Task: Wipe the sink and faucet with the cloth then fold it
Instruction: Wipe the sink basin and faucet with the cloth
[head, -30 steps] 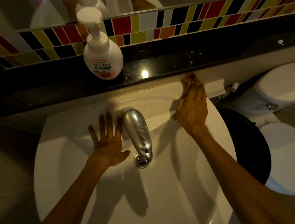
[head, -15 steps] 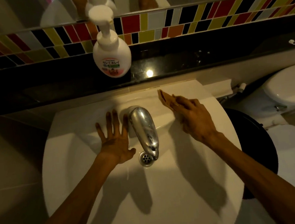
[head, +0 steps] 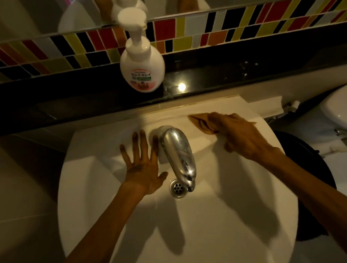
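Observation:
A white round sink [head: 122, 228] fills the middle of the view, with a chrome faucet [head: 179, 153] over its drain [head: 177, 188]. My left hand [head: 142, 167] lies flat with spread fingers on the basin just left of the faucet. My right hand [head: 239, 134] presses a brown cloth [head: 200, 122] onto the back rim of the sink, right of the faucet. Most of the cloth is hidden under the hand; its free end sticks out to the left.
A white pump soap bottle [head: 142, 69] stands on the black ledge [head: 62, 98] behind the sink, under coloured tiles and a mirror. A white toilet [head: 343, 113] and a dark round bin [head: 308, 162] stand to the right.
My right hand has slid the cloth along the back rim from the far right corner leftward toward the faucet. My left hand stays flat beside the faucet.

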